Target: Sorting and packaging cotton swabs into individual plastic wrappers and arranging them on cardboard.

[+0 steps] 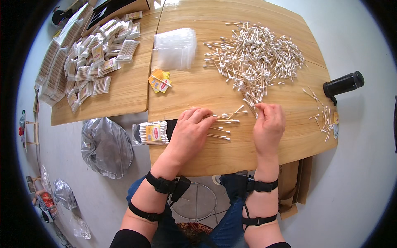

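My left hand [191, 130] rests low over the near part of the table, its fingers curled over several cotton swabs [236, 121] whose white tips stick out to the right. How firmly they are gripped is partly hidden beneath the fingers. Beside its wrist, at the table's left edge, lies a clear pack of cotton swabs [147, 133] with a yellow and red card. My right hand [269, 126] is closed in a pinch on cotton swabs at the near tip of a large loose swab pile [264, 58]. The pile spreads across the far right of the table.
Clear plastic bags [175, 47] and small yellow cards [159, 80] lie left of the pile. Many filled swab packs [97, 53] cover the left table. A black bottle [343, 84] stands at the right edge near stray swabs [326, 120]. A grey plastic bag [106, 146] sits below.
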`<state>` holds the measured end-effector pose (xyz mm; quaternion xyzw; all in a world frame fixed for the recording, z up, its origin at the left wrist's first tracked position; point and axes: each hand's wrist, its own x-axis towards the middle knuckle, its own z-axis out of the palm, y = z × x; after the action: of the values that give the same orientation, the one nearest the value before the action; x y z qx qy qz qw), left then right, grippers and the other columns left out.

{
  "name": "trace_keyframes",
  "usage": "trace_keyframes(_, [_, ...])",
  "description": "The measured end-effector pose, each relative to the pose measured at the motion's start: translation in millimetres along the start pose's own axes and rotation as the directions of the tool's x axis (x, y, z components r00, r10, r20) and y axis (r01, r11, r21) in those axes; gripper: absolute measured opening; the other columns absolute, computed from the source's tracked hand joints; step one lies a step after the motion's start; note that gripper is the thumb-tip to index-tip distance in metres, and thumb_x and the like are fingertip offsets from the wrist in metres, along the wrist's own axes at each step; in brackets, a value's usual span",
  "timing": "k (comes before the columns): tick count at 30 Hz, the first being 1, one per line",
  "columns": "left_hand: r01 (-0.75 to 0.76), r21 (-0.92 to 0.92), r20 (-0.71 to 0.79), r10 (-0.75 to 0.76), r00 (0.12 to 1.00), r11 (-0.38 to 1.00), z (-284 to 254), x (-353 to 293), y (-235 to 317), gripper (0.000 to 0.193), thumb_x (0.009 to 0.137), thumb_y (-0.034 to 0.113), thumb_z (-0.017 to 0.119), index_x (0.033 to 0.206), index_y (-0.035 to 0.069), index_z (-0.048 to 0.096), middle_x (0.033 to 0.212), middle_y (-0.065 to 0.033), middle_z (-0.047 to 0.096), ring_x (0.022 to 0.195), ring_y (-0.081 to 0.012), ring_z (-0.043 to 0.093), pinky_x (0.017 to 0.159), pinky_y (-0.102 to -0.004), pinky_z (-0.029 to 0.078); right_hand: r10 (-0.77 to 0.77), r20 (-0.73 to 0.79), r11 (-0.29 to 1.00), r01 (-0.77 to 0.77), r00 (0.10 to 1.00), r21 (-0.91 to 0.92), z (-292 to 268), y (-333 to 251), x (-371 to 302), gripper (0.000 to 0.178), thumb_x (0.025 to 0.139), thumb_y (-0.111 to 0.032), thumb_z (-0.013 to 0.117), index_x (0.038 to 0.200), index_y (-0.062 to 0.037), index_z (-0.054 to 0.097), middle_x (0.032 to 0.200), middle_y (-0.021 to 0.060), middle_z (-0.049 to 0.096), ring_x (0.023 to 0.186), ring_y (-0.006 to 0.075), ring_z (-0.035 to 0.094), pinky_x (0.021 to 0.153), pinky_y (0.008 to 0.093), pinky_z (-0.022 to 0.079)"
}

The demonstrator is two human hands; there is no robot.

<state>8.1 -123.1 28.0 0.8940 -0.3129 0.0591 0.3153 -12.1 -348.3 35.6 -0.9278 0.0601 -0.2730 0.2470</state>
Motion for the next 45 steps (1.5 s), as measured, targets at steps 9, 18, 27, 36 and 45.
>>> trace_keyframes(9, [0.008,-0.025,-0.02,-0.008,1.0,1.0,1,-2,-1,0.028,0.083,0.0,0.063,0.11,0.006,0.07,0.117,-0.0101,0.066,0.116,-0.0332,0.059,0.103,-0.0446,0.046,-0.103,0.254,0.973,0.045,0.962,0.224,-3,-21,-1,0.017,0.076,0.001,0.075,0.091,-0.0054,0.07,0.098,0.0096,0.063,0.097,0.0322,0.059,0.084,0.0435,0.05])
trace_keyframes(18, [-0.005,-0.031,-0.015,0.004,1.0,1.0,-1,-3,-2,0.026,0.079,-0.001,0.064,0.103,0.006,0.069,0.117,-0.0098,0.066,0.115,-0.0332,0.059,0.104,-0.0449,0.045,-0.122,0.251,0.987,0.09,0.96,0.136,-3,-8,1,0.016,0.073,-0.003,0.079,0.085,-0.0072,0.069,0.099,0.0084,0.063,0.096,0.0307,0.058,0.083,0.0424,0.048])
trace_keyframes(27, [-0.009,-0.023,-0.01,0.008,1.0,1.0,1,-6,-5,0.027,0.08,-0.001,0.065,0.105,0.007,0.069,0.119,-0.0087,0.065,0.116,-0.0334,0.059,0.104,-0.0451,0.045,-0.122,0.216,0.992,0.109,0.969,0.069,-3,-2,2,0.013,0.076,-0.005,0.079,0.082,-0.0078,0.068,0.088,0.007,0.064,0.091,0.0299,0.059,0.08,0.0415,0.048])
trace_keyframes(36, [0.013,-0.05,-0.07,-0.016,0.997,0.999,1,-9,0,0.018,0.085,0.006,0.071,0.102,0.007,0.069,0.117,-0.0087,0.067,0.113,-0.0323,0.06,0.103,-0.0442,0.045,-0.22,0.247,0.969,0.183,0.944,0.164,19,-31,-5,0.008,0.081,-0.008,0.075,0.086,-0.0076,0.069,0.086,0.0076,0.063,0.088,0.0301,0.059,0.078,0.0423,0.049])
trace_keyframes(45, [0.078,-0.071,-0.133,-0.087,0.987,0.994,7,-6,6,0.012,0.085,0.006,0.072,0.095,0.007,0.066,0.113,-0.0084,0.066,0.112,-0.0307,0.061,0.098,-0.0435,0.046,-0.118,0.146,0.989,0.103,0.982,0.11,17,-20,-5,0.01,0.081,-0.005,0.075,0.089,-0.0091,0.07,0.087,0.0073,0.063,0.088,0.0301,0.059,0.078,0.0425,0.049])
